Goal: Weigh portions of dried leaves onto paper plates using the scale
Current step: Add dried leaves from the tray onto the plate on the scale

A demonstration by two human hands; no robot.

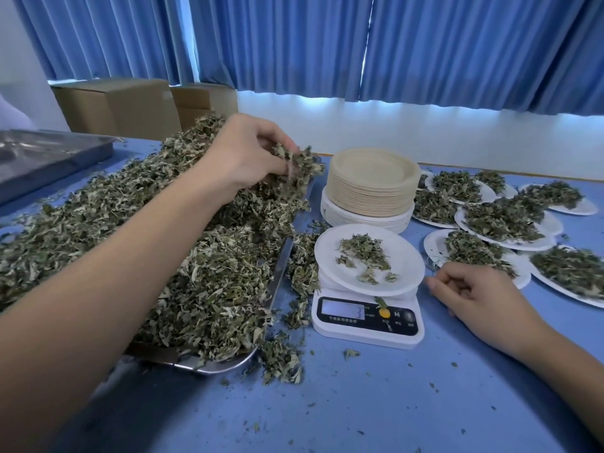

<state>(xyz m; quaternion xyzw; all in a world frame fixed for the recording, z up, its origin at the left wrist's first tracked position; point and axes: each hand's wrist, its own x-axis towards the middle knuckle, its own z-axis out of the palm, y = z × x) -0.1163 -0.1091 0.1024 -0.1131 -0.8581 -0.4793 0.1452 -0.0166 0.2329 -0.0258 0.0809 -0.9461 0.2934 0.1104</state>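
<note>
Head view: a person's left hand reaches over a metal tray on the left half of the blue table, fingers and thumb curled round a clump plucked from the dried leaves heaped across it. The clump is held above the tray's far right corner, not yet over the scale.

The white digital scale stands near the middle of the table, just beside the tray's right edge. On it sits a paper plate carrying only a small portion. The lit display is too faint to read with confidence. The right hand rests on the table just right of the scale, fingers loosely curled and holding nothing.

Toward the table's right edge, several filled plates lie overlapping, each with a full mound; those portions appear finished. Behind the scale, a tall stack of unused plates waits, and the tray is piled high, so much of the job seems to lie ahead. The present plate looks only partly loaded, and this clump is probably meant for it.

Loose leaves are spilled on the table by the tray's near corner. A second tray sits at the far left corner, with cardboard boxes and blue curtains beyond.
</note>
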